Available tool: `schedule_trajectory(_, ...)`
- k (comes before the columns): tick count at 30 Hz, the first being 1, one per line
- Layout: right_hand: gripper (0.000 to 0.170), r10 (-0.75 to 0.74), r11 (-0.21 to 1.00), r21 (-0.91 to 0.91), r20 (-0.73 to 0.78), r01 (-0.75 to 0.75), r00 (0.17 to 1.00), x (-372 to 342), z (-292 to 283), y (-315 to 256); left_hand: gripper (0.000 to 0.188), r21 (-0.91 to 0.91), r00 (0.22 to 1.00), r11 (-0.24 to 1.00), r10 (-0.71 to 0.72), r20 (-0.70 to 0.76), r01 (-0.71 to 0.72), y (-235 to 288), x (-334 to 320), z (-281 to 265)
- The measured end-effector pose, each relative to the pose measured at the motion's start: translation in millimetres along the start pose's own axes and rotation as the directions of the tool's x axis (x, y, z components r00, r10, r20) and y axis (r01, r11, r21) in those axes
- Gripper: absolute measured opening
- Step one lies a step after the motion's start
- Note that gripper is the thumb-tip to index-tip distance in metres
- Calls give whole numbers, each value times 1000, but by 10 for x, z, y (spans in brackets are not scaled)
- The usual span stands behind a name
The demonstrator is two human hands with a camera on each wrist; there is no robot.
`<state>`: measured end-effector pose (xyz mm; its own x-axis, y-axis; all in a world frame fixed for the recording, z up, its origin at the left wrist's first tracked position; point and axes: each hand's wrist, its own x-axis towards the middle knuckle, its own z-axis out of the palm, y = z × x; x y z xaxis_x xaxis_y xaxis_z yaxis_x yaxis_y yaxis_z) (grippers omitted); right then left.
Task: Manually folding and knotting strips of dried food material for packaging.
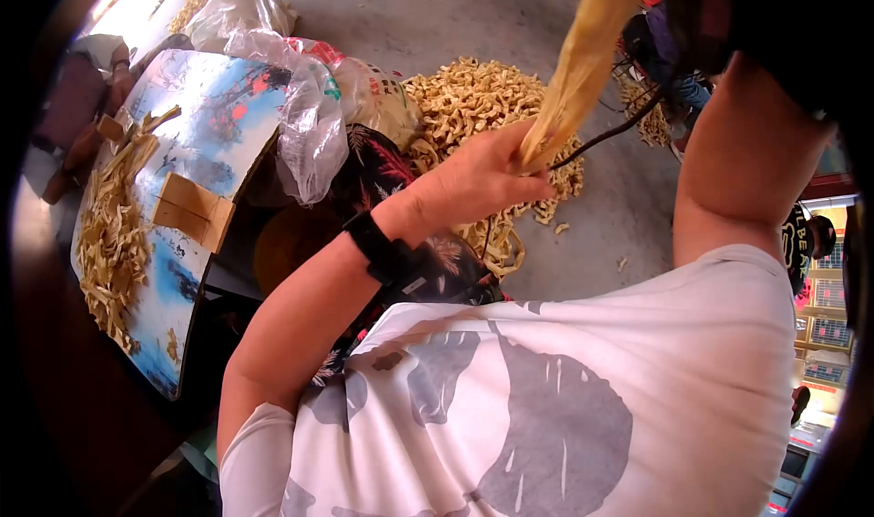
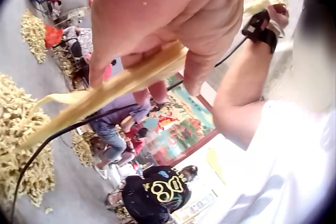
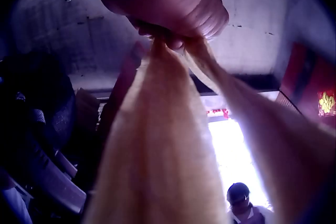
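My left hand [image 1: 482, 176] grips a long, pale-yellow fibrous strip [image 1: 583, 57]. From there it runs up towards my raised right arm [image 1: 742, 157]. In the left wrist view, the strip passes between the thumb and fingers [image 2: 157, 92], and its loose end slants down over the pile. My right hand [image 3: 168, 3] is out of sight in the head view; in the right wrist view it holds bunched yellow material, and two broad lengths of strip [image 3: 157, 145] spread from it. A black cord [image 1: 619, 135] runs close to the left hand.
A heap of curled yellow pieces [image 1: 482, 98] covers the floor ahead. On the left, a painted board [image 1: 196, 167] bears thin yellow scraps [image 1: 114, 244] and a wooden block [image 1: 191, 207]. Plastic bags [image 1: 309, 116] lie beside it. Other people, including one in a black shirt [image 2: 152, 195], are nearby.
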<state>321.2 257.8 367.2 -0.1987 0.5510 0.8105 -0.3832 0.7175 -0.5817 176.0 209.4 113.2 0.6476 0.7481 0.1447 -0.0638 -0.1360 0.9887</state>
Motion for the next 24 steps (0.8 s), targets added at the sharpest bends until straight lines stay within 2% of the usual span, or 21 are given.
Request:
schedule_trajectory(2, 26, 9, 999, 50, 9, -9, 1000, 9, -57, -28, 35, 49, 982, 981, -187, -14, 187, -356, -210, -89)
schedule_trajectory(4, 25, 28, 995, 99, 17, -30, 999, -25, -129, -33, 23, -203, 973, 978, -86, -215, 42, -734, -557, -332)
schedule_trajectory(6, 25, 46, 986, 160, 26, -50, 999, -60, -171, -11, 17, -520, 914, 852, -165, -369, -56, -333, -934, -513)
schedule_trajectory(8, 24, 76, 967, 239, 42, -84, 996, -117, -177, 52, 21, -603, 832, 738, -102, -545, -304, 79, -1291, -686)
schedule_trajectory(9, 24, 94, 954, 282, 51, -105, 994, -164, -182, 95, 24, -519, 734, 758, -80, -675, -394, 312, -1491, -750)
schedule_trajectory(11, 24, 138, 918, 366, 67, -153, 988, -279, -158, 232, 29, -262, 629, 832, 127, -767, -488, 661, -1976, -920)
schedule_trajectory(12, 24, 169, 896, 403, 74, -184, 983, -363, -137, 329, 28, -304, 596, 762, 131, -792, -572, 887, -2203, -937)
schedule_trajectory(13, 24, 208, 871, 440, 73, -219, 975, -471, -109, 443, 28, -303, 605, 733, 182, -775, -609, 1099, -2365, -914)
schedule_trajectory(15, 24, 269, 848, 439, 124, -296, 955, -798, -8, 739, 28, -71, 459, 771, 300, -836, -633, 1291, -2773, -866)
schedule_trajectory(16, 28, 197, 872, 374, 324, -316, 926, -973, -7, 999, 28, 34, 383, 786, 338, -860, -618, 1351, -2944, -827)
schedule_trajectory(17, 30, 203, 965, 117, 247, -237, 948, -1227, 149, 1136, 29, 217, 213, 828, 370, -904, -517, 1362, -2920, -735)
schedule_trajectory(18, 17, 197, 976, 52, 220, -213, 955, -1475, 338, 1266, 29, 373, 43, 849, 418, -908, -375, 1339, -2795, -593)
schedule_trajectory(19, 17, 327, 944, -18, 213, -331, 921, -1749, 499, 1293, 29, 491, -119, 847, 476, -871, -205, 1321, -2754, -521)
schedule_trajectory(20, 15, 425, 905, -132, 328, -404, 844, -1933, 542, 1365, 31, 394, 252, 861, 479, -841, -323, 1110, -3225, -674)
schedule_trajectory(21, 15, 332, 927, -316, 435, -203, 837, -2055, 617, 1489, 39, 429, 134, 890, 449, -883, -156, 940, -3067, -535)
schedule_trajectory(22, 17, 271, 873, -484, 589, 64, 761, -2142, 631, 1548, 35, 428, 39, 903, 429, -902, -28, 751, -2921, -475)
schedule_trajectory(23, 14, 336, 826, -554, 631, 103, 699, -2311, 630, 1617, 32, 312, 99, 936, 331, -939, -166, 504, -2895, -475)
schedule_trajectory(24, 12, 340, 795, -587, 641, 154, 688, -2508, 596, 1735, 29, 223, 165, 927, 281, -945, -301, 208, -2858, -533)
